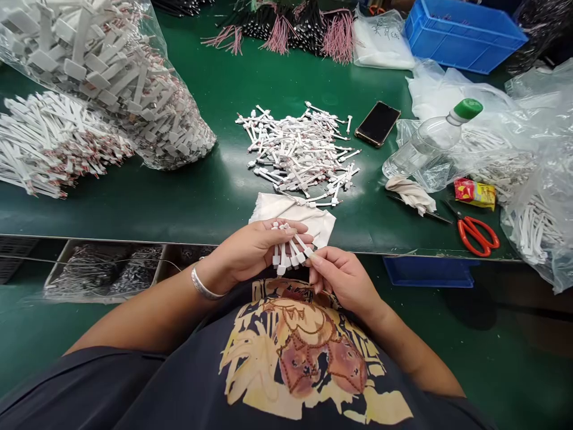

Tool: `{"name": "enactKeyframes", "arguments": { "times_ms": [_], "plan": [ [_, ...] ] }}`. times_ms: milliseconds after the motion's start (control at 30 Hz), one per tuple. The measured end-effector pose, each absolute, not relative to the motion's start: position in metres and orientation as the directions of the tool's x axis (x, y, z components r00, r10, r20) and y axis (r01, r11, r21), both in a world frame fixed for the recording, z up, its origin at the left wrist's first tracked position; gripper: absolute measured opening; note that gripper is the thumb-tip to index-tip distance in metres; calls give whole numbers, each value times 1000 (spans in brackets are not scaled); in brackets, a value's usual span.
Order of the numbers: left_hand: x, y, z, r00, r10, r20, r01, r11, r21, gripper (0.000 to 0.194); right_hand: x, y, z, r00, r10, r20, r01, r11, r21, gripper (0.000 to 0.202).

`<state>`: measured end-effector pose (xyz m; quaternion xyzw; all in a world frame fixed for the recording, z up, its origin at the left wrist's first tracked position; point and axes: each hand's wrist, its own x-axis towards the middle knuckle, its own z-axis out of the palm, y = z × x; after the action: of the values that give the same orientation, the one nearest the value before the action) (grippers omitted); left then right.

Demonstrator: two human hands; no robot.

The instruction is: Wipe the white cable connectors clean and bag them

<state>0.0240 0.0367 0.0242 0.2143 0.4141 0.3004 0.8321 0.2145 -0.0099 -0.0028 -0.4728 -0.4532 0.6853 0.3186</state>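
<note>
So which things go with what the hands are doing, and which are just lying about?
Probably the job:
white pieces in the left hand, right hand at their ends
pile of similar pieces

Probably just lying about:
phone
bottle
red-and-yellow packet

It's fairly bright over the table (192,206) here, the light seemingly from above, laying a pale sheen on its green top and glints along the clear bottle (425,143). Underneath, it gets dim. Toward the corners, shapes look stretched.

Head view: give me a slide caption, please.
Left hand holding fanned white cable pieces, right hand at their edge, a loose pile ahead on the green table.
</note>
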Motion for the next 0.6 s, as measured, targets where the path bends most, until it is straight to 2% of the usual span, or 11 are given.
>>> {"name": "enactKeyframes", "arguments": {
  "times_ms": [367, 533, 600],
  "plan": [
    [26, 41, 25, 475, 674, -567, -309, 730, 609, 19, 215, -10, -1, -347, 899, -268, 89, -253, -963, 29],
    [27, 49, 33, 468, 700, -540, -291, 699, 653, 14, 216, -8, 5, -327, 907, -267, 144, -231, -962, 31],
    [25, 57, 37, 463, 711, -529, -258, 679, 687, 14, 224, -4, 9, -266, 938, -221, 208, -168, -963, 31]
  ]
}}
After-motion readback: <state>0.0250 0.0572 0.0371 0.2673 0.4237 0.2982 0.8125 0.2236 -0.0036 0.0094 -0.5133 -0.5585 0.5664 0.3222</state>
